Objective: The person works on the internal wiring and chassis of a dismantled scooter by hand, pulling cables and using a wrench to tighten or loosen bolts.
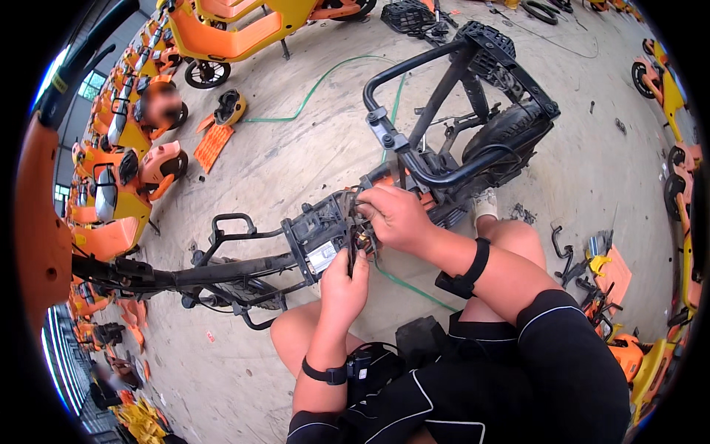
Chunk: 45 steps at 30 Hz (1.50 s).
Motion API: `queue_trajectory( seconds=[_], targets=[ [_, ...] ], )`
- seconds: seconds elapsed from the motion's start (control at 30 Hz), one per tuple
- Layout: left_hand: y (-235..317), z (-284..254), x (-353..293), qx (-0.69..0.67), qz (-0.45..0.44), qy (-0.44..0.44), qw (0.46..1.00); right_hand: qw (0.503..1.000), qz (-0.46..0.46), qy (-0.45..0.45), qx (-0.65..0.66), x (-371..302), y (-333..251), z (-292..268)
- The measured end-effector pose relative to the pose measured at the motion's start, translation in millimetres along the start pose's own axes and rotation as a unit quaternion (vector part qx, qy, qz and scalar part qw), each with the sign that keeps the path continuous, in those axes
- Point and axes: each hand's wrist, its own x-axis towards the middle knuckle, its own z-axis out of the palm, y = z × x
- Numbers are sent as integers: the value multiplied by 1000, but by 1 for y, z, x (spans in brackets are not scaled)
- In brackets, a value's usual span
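A stripped scooter frame [229, 275] of black metal lies across the floor in front of me. At its middle is a black box section [314, 222] with a silver label [322, 256]. My left hand [345, 287] is closed at the near edge of this section, thumb and finger pinching dark wiring. Just beyond and to the right, my right hand [398, 218] is closed, its fingertips on the same dark wiring. Small coloured wires [363, 241] show between the two hands. The exact ends of the wiring are hidden by my fingers.
A black tubular rack [462, 174] and rear wheel [503, 133] rise at the right. Beyond lie a yellow helmet [230, 107], an orange mat [214, 147] and a green hose [314, 89]. Yellow-orange scooters [118, 196] line the left. Loose parts [584, 277] lie at the right.
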Motion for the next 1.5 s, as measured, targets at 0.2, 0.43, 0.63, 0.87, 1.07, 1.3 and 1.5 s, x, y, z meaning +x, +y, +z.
queue_trajectory(
  seconds=[0.2, 0.43, 0.63, 0.87, 1.07, 1.3, 1.5],
  targets=[
    [-9, 4, 6, -86, 13, 102, 991, 949, 274, -152, -28, 1, 3, -19],
    [42, 2, 52, -24, 117, 176, 977, 905, 186, -344, -170, -14, 19, -17],
    [49, 20, 81, -2, 179, 229, 957, 889, 150, -404, -153, -14, 16, -28],
    [33, 71, 96, 2, 157, 153, 976, 890, 170, -392, -156, -10, 35, -34],
    [44, 72, 97, -140, 164, 280, 935, 864, 145, -444, -191, -17, 38, -36],
    [-30, 101, 92, 83, 139, 249, 955, 816, 105, -514, -241, -29, 47, -23],
    [21, 67, 80, -21, 116, 261, 958, 872, 165, -426, -176, -22, 44, -15]
  ],
)
